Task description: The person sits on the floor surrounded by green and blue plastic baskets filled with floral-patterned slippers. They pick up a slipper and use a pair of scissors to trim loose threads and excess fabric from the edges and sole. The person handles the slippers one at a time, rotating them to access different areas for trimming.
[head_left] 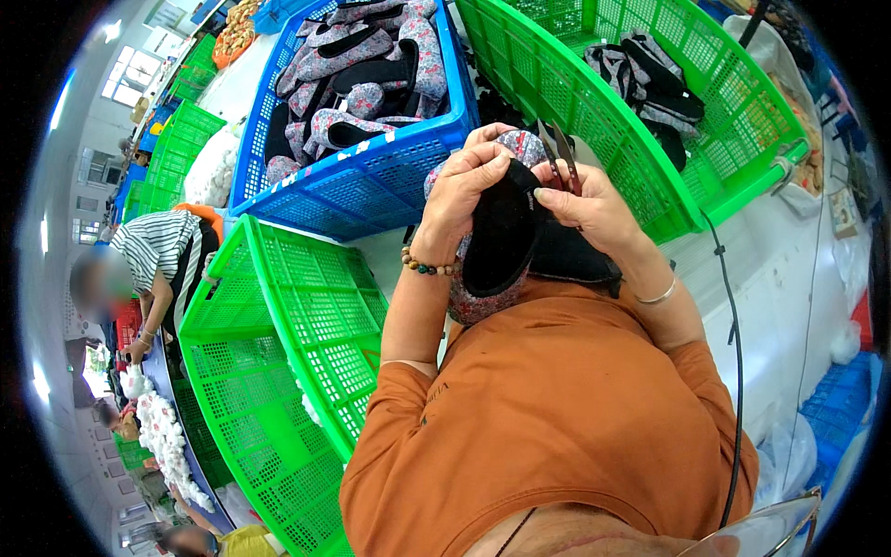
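Held up in front of my body is a slipper with a black lining and a grey, red and blue patterned outside, its opening facing me. My left hand wears a beaded bracelet and grips the slipper's left edge, the thumb on the rim. My right hand pinches the opposite edge and also holds a pair of dark scissors, blades pointing up and away. Behind the slipper and by my lap lies a black item, partly covered, whose kind I cannot make out.
A blue crate full of similar slippers stands ahead on the left. Ahead on the right, a green crate holds more slippers. Another green crate is at my left. A black cable hangs at right; a person bends over a table.
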{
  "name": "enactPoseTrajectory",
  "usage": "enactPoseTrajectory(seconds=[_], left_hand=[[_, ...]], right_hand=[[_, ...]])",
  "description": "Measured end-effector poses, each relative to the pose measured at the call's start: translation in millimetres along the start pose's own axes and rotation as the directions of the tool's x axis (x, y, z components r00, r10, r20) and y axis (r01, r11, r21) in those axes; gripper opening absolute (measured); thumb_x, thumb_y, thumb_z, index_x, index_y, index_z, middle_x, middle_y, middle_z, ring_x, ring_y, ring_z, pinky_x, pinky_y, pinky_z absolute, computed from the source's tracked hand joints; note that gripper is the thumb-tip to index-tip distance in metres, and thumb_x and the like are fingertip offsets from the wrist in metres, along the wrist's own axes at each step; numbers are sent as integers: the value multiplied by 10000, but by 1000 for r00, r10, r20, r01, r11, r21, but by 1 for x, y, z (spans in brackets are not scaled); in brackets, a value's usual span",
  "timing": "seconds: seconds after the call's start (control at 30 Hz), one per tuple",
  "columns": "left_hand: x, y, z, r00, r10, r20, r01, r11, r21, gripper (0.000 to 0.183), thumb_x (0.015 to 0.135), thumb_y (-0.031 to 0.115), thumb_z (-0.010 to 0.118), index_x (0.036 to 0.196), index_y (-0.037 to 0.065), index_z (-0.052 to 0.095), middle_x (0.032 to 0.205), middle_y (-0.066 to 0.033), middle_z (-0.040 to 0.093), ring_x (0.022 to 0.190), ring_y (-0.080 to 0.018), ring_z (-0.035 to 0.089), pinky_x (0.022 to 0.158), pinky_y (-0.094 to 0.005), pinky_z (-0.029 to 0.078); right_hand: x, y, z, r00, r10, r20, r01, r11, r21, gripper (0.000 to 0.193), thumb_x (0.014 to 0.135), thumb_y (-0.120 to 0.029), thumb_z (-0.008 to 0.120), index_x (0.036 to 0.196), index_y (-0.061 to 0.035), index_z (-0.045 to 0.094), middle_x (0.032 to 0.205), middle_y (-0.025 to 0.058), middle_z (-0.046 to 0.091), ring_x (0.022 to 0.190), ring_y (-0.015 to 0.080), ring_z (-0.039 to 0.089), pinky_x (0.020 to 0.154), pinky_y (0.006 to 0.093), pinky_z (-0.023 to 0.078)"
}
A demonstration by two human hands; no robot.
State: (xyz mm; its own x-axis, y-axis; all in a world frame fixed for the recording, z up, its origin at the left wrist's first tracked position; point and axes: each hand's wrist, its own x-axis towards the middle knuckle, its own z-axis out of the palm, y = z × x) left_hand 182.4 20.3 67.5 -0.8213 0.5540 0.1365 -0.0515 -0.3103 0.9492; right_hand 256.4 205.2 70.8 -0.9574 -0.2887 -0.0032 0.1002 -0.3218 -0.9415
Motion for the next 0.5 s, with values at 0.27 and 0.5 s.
enactPoseTrajectory(seconds=[0.27, 0.5], left_hand=[[2, -8, -11, 999, -35, -30, 33, 996, -81, 154, 893, 125, 584, 858, -5, 659, 1259, -70, 448, 1116, -129, 459, 923, -266, 391], [4, -8, -3, 994, -31, -101, 27, 999, -42, 153, 891, 131, 588, 859, 1, 662, 1230, -66, 466, 1141, -135, 441, 959, -272, 358]], right_hand=[[-5, -7, 9, 839, -544, -30, 345, 572, -744, 206, 787, -25, 660, 989, -26, 614, 834, 66, 562, 684, 155, 570, 600, 265, 460], [12, -5, 16, 717, -654, 241, 437, 152, -887, 232, 704, 20, 653, 895, -104, 607, 911, 80, 553, 708, 250, 613, 574, 344, 504]])
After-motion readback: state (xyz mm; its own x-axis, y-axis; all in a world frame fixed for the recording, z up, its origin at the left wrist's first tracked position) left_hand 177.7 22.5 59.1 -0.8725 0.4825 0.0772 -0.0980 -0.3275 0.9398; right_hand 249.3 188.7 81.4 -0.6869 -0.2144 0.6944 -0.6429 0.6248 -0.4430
